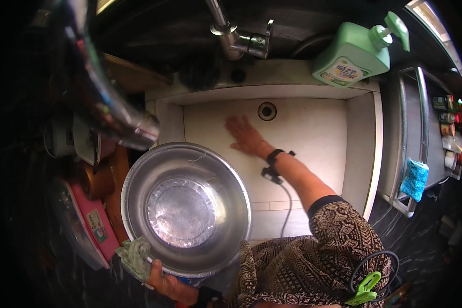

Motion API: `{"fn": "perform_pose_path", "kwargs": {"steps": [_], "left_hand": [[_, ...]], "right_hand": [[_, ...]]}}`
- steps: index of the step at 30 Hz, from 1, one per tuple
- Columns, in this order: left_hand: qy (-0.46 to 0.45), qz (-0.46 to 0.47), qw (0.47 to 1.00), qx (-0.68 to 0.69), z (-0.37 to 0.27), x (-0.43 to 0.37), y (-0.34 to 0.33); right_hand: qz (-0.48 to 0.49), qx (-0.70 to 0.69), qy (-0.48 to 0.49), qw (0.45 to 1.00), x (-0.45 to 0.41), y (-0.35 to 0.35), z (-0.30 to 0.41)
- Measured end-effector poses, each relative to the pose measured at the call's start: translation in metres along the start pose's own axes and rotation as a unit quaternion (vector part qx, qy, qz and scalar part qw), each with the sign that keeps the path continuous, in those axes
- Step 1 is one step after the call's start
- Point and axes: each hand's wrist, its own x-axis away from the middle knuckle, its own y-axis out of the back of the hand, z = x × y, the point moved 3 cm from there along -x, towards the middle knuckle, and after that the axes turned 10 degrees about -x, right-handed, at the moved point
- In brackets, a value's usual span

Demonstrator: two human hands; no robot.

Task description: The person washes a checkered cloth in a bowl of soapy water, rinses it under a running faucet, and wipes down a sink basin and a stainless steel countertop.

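My left hand (173, 287) is at the lower left, its thumb at the rim of a large metal basin (231, 231). A crumpled pale green cloth (134, 256) lies at that rim beside the fingers; whether the hand grips cloth, rim or both is unclear. The basin stands tilted or level, I cannot tell which, and holds a little wetness. Over the pale floor of a wide sink (312, 127), my right hand (246, 136) is spread palm down with nothing in it, slightly blurred, left of and below the round drain (267, 111). A black strap with a cable sits on that wrist.
A chrome faucet (250, 42) rises behind the sink. A green pump bottle (350, 54) stands at the back right. To the right is a metal rail with a blue cloth (414, 179) and several jars. A pink container (96, 219) lies left; a blurred metal tube (111, 107) crosses the upper left.
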Motion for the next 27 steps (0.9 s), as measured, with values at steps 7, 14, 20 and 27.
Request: {"fn": "perform_pose_path", "kwargs": {"steps": [7,14,20,27], "left_hand": [[-0.025,0.045,0.999,0.008,-0.022,-0.006,-0.024],[0.044,0.122,0.99,0.047,-0.025,-0.009,0.002],[0.027,0.14,0.99,0.007,-0.017,-0.004,0.0],[0.088,0.155,0.984,0.028,0.022,-0.006,-0.001]], "right_hand": [[-0.003,0.114,-0.221,0.969,0.071,0.076,-0.045],[-0.274,-0.019,-0.459,0.845,0.148,0.092,-0.092],[-0.215,0.017,-0.411,0.886,0.111,0.076,-0.083],[-0.175,-0.072,-0.163,0.968,0.048,0.067,-0.007]]}}
